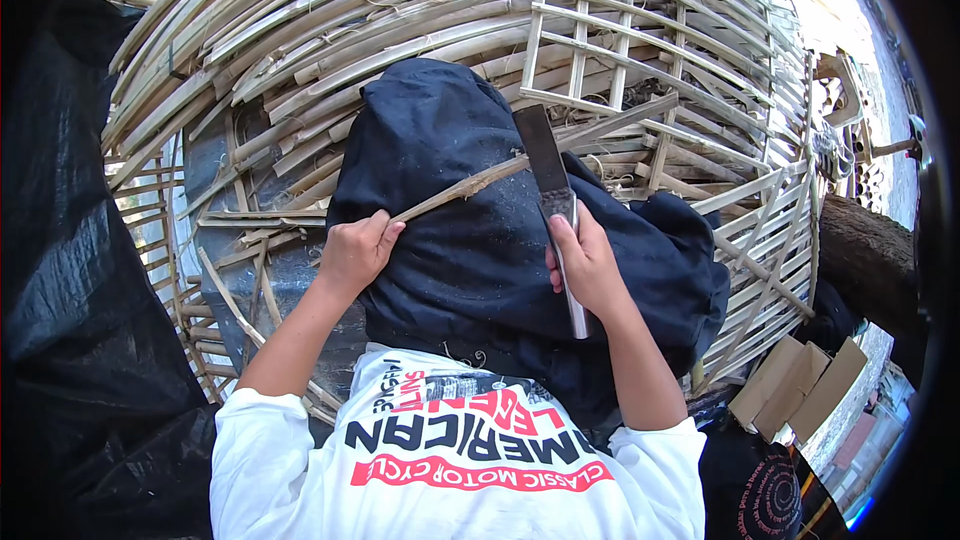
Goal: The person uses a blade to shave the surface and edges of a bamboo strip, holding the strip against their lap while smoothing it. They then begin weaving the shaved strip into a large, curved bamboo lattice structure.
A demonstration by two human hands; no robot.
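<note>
Closed round the near end of a bamboo strip (470, 183) is my left hand (358, 250). The strip slants up to the right across my lap, and its far end passes behind a broad flat blade. My right hand (583, 258) grips the metal handle of this knife (543, 152), thumb along the handle. The blade points away from me and lies across the strip; whether it cuts into it I cannot tell. Beneath both hands a dark cloth (450, 270) covers my legs, with small pale shavings on it.
A large pile of split bamboo strips (330, 30) fills the far side. A bamboo lattice (580, 25) rests on it at the right. Black sheeting (90, 270) hangs at the left. A cardboard box (797, 388) and a thick log (868, 255) are on the right.
</note>
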